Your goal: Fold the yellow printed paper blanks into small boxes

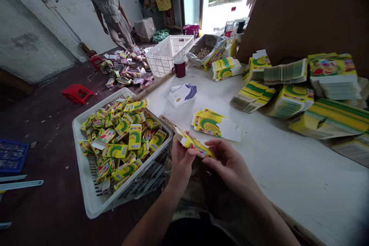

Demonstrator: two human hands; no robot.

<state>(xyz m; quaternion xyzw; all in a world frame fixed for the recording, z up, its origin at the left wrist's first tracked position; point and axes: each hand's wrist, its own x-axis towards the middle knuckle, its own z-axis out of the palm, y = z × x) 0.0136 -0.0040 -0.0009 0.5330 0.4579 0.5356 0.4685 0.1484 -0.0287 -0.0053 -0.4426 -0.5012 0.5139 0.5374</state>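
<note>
Both my hands hold one small yellow carton (192,144) at the near edge of the white table (288,169). My left hand (182,163) is closed round its left end. At its right end, my right hand (227,161) pinches it with fingers bent. Just beyond lies a small stack of flat yellow carton blanks (211,123). To my left stands a white crate (86,184) filled with several folded yellow cartons (123,138).
Tall stacks of flat blanks (302,92) line the table's right side under a brown board (302,11). A white and blue packet (182,94), a dark red mug (180,67), a second white basket (168,54) and a bag of pellets (206,52) sit farther back. A person (111,11) stands by scattered packets (127,67); a red stool (77,93) is on the floor.
</note>
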